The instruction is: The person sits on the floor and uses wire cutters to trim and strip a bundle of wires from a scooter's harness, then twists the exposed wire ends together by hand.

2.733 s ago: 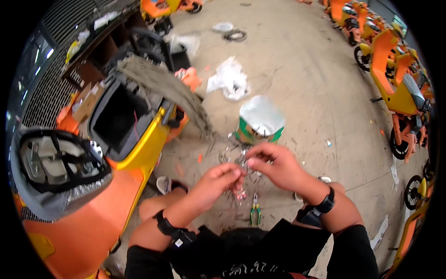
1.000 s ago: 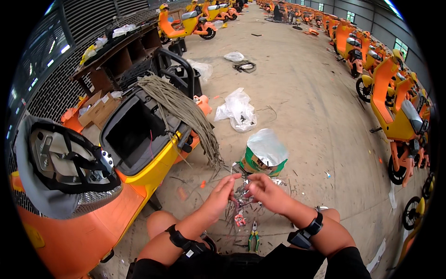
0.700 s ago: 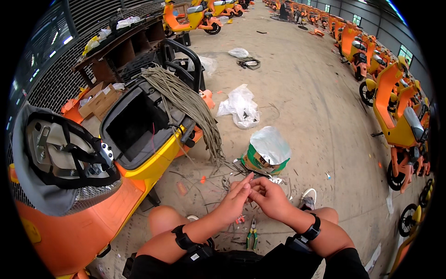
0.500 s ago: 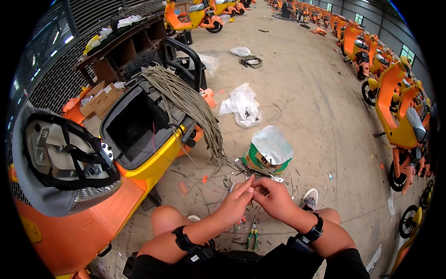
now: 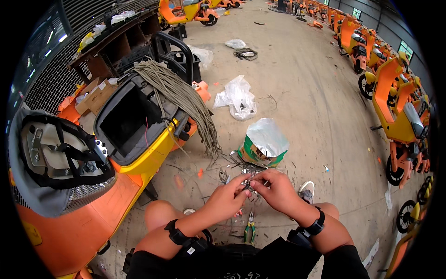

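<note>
Close together in front of my knees, both hands work at a small dark piece (image 5: 246, 185), too small to name. My left hand (image 5: 226, 199) is closed around it, thumb and fingers pinched. Curled fingers of my right hand (image 5: 275, 189) meet at the piece's other side; whatever they pinch is mostly hidden. On the floor just below the hands lies a pair of pliers (image 5: 250, 229) with green and yellow handles. Beyond the hands stands an open green and white bag (image 5: 265, 145), surrounded by dark scraps and cut strips (image 5: 228, 173).
At left stands an orange and yellow scooter (image 5: 88, 204), with a grey seat (image 5: 69, 186) tipped up and a coil of grey-green cord (image 5: 179, 95) over its open storage box (image 5: 123, 121). Clear plastic bags (image 5: 238, 97) lie ahead. Scooters (image 5: 395, 109) line the right side.
My left fingers have curled in from a straighter pose, and a dark piece now shows between the hands. The view has shifted slightly; the pliers and bag stay in place.
</note>
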Action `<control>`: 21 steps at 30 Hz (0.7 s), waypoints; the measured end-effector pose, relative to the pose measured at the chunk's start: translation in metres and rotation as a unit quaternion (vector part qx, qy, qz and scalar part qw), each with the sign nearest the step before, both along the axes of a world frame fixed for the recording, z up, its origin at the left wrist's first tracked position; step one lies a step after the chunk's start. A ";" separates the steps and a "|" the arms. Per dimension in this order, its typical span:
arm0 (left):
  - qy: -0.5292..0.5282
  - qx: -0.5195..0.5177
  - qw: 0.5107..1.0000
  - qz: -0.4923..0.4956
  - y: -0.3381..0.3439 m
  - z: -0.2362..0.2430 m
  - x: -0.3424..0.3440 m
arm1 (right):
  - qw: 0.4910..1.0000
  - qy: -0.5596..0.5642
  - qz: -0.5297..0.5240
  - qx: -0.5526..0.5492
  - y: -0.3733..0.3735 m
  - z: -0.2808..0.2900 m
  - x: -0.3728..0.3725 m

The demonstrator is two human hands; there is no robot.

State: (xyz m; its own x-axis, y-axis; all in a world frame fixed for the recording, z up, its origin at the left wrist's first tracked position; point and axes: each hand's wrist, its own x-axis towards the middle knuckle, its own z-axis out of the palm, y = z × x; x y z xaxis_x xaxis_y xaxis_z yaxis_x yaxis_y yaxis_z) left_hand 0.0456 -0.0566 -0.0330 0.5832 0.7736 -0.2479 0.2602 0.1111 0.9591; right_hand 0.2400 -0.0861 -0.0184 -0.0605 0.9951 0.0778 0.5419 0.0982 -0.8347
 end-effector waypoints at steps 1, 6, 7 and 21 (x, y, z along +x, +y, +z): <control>0.022 0.009 1.000 -0.004 -0.001 0.006 0.000 | 1.000 -0.005 -0.002 0.012 0.001 0.001 0.000; 0.063 0.052 0.997 -0.001 -0.005 0.016 0.002 | 0.995 -0.049 0.026 0.083 -0.001 -0.001 0.000; 0.071 0.060 0.996 -0.007 -0.005 0.017 0.002 | 0.991 -0.064 0.033 0.108 -0.002 -0.002 0.000; 0.017 0.060 0.997 -0.034 -0.008 -0.008 -0.001 | 0.961 -0.161 0.065 0.216 -0.010 0.000 0.000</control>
